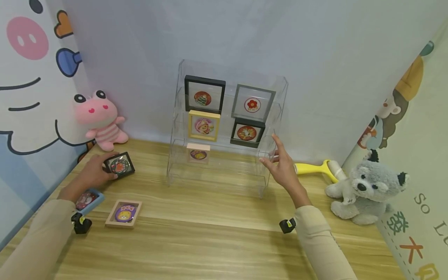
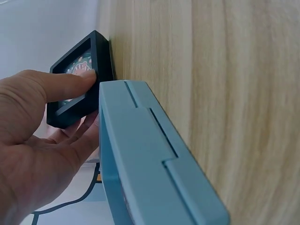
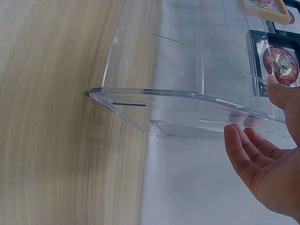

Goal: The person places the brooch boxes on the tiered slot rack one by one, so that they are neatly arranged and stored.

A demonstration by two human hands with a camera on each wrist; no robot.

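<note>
My left hand (image 1: 93, 171) grips a small black picture frame (image 1: 120, 166) with a round red picture inside. The left wrist view shows the thumb on the front of its border and the other fingers behind. A blue frame (image 2: 140, 145) stands large in front of that hand. At the right side of a clear acrylic tiered rack (image 1: 224, 175), my right hand (image 1: 282, 167) is spread around the side panel. In the right wrist view, its thumb (image 3: 281, 93) is by the inner face, close to a black frame (image 3: 257, 56), with relaxed fingers outside the panel.
Several frames stand on the rack, among them a yellow frame (image 1: 204, 138) and a grey frame (image 1: 234, 103). A beige frame (image 1: 111, 223) lies front left. A pink plush (image 1: 101, 120) sits back left; a yellow-handled roller (image 1: 311, 168) and grey plush dog (image 1: 371, 190) are right.
</note>
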